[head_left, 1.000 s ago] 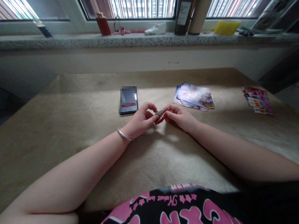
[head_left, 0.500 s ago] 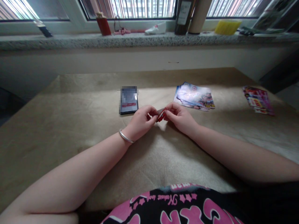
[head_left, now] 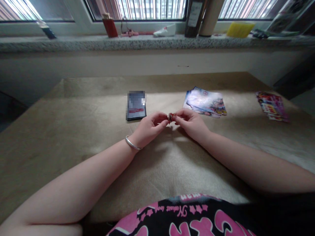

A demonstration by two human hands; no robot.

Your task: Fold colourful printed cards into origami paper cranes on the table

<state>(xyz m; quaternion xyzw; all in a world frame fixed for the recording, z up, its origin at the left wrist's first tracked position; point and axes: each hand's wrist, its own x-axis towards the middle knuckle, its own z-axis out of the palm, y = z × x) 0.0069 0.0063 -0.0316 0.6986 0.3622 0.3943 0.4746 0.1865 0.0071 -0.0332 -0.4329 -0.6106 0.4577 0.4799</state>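
Note:
A small red-and-grey piece, which looks crumpled or folded like a wrapper, is pinched between my two hands above the table. My left hand, with a silver bangle at the wrist, has thumb and fingertips closed on its left side. From the other side, the thumb and forefinger of my right hand grip it. The fingers cover much of the piece, so its exact kind is unclear. Just beyond my left hand lies a dark phone-like device with a blurred screen. Behind my right hand is a fanned pile of printed cards.
Several colourful red and pink printed pieces lie at the right of the cloth-covered table. Along the back, a granite windowsill holds a red container, a dark bottle and a yellow block.
The red piece has been turned and drawn in between the fingertips, showing less flat and more bunched. My two hands have shifted slightly; the things on the table stay put.

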